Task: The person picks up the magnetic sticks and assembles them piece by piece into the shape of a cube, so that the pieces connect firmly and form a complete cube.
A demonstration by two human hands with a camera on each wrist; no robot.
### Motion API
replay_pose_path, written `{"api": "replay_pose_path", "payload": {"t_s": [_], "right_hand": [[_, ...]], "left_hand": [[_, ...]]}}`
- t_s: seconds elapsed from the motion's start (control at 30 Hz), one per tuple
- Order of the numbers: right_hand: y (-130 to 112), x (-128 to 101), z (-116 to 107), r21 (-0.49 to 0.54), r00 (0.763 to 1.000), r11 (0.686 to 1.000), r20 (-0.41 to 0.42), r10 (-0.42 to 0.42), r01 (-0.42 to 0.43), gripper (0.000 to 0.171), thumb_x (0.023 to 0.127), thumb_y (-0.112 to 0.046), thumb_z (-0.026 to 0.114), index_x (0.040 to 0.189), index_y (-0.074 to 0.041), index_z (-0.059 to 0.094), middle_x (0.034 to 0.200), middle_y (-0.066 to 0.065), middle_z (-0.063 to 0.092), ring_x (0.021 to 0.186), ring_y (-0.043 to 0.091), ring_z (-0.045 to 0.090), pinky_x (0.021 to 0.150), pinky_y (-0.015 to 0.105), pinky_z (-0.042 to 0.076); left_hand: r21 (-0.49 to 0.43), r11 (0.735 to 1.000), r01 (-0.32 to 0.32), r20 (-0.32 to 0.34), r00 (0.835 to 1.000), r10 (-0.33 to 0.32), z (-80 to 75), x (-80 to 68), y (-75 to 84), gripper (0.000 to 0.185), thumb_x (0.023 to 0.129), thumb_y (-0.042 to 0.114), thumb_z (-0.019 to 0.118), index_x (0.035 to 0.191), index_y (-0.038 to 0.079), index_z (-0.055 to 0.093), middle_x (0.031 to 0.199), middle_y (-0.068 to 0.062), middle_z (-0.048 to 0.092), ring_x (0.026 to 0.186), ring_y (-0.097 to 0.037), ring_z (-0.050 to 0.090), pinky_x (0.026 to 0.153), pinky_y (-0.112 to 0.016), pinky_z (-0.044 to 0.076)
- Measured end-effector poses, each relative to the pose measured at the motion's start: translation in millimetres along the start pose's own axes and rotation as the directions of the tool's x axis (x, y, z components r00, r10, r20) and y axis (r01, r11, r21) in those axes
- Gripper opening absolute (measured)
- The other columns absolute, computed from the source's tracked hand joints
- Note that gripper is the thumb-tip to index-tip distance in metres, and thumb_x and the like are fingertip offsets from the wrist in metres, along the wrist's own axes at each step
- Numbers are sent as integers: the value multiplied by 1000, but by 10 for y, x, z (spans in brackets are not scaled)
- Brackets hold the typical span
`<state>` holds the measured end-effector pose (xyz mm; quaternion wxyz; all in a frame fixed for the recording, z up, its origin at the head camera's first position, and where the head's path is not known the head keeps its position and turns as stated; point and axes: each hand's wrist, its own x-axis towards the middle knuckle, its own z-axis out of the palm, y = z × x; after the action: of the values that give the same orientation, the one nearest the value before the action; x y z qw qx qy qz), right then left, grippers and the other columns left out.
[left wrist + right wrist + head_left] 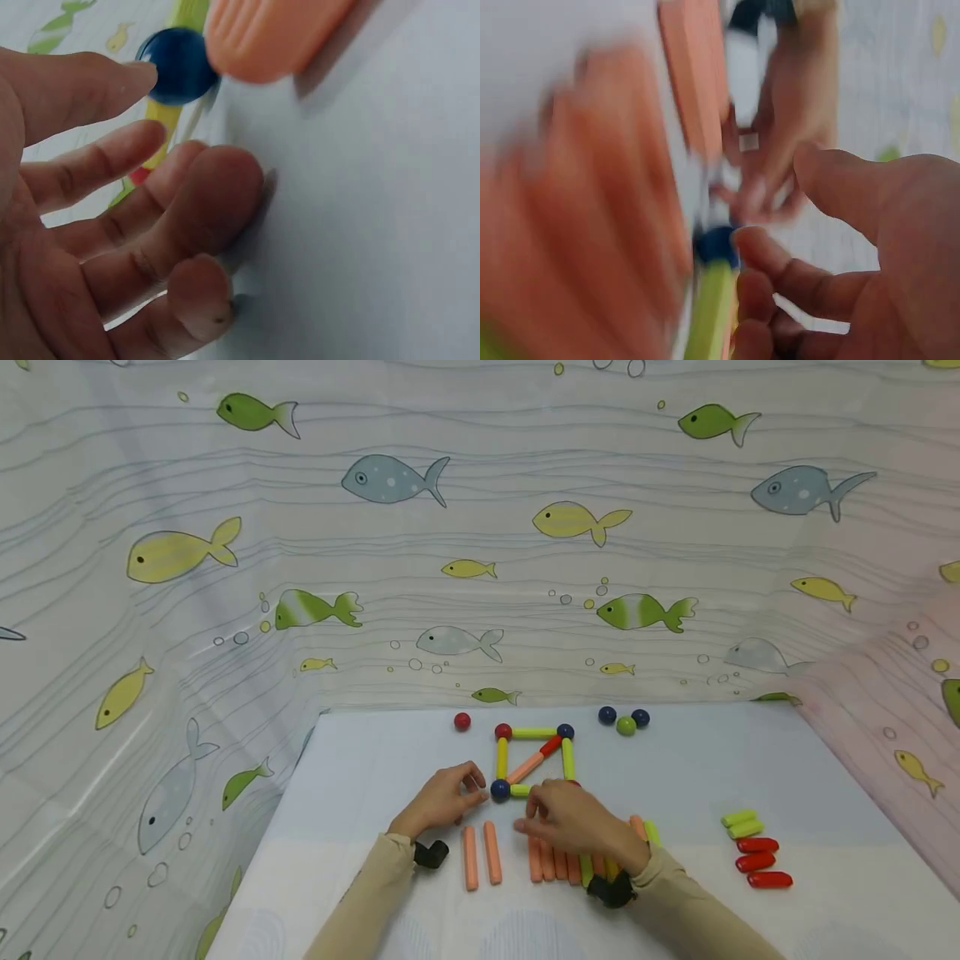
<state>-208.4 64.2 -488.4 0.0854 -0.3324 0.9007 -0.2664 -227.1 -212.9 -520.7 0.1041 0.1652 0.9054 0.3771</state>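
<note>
Blue ball (500, 789) at the near-left corner of the stick square (534, 761), between both hands.
Left hand (442, 799) touches its left side with loosely curled fingertips (142, 75); right hand (573, 823) holds the yellow-green stick (520, 790) just right of it.

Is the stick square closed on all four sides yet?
Cannot tell: the right hand covers the square's near right corner, hiding whether the bottom stick joins.
</note>
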Motion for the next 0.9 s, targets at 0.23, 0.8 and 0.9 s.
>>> {"api": "replay_pose_path", "payload": {"t_s": [0.23,0.8,0.9], "right_hand": [[-360,102,337,-146,995,989,98,-10,25,48,92,-62,74,70,-21,63,64,-11,52,63,6,46,61,24,38],[-293,165,276,117,990,984,62,129,-135,21,96,-24,74,78,-15,69,58,-8,52,53,9,50,52,22,36],[-203,215,202,198,993,973,16,117,-117,13,101,-21,70,94,-10,70,73,-6,62,60,8,53,55,22,41]], "left_hand": [[-36,999,33,24,999,-32,-112,-51,-93,13,104,25,69,99,13,69,81,2,65,47,-10,54,49,-25,45],[31,1000,6,-54,999,-5,-44,-50,-129,19,104,25,66,93,14,75,78,6,67,65,-6,53,61,-24,44],[-47,999,6,-61,998,-9,-33,-36,-139,16,105,21,66,98,11,76,83,1,70,56,-7,53,55,-24,45]]}}
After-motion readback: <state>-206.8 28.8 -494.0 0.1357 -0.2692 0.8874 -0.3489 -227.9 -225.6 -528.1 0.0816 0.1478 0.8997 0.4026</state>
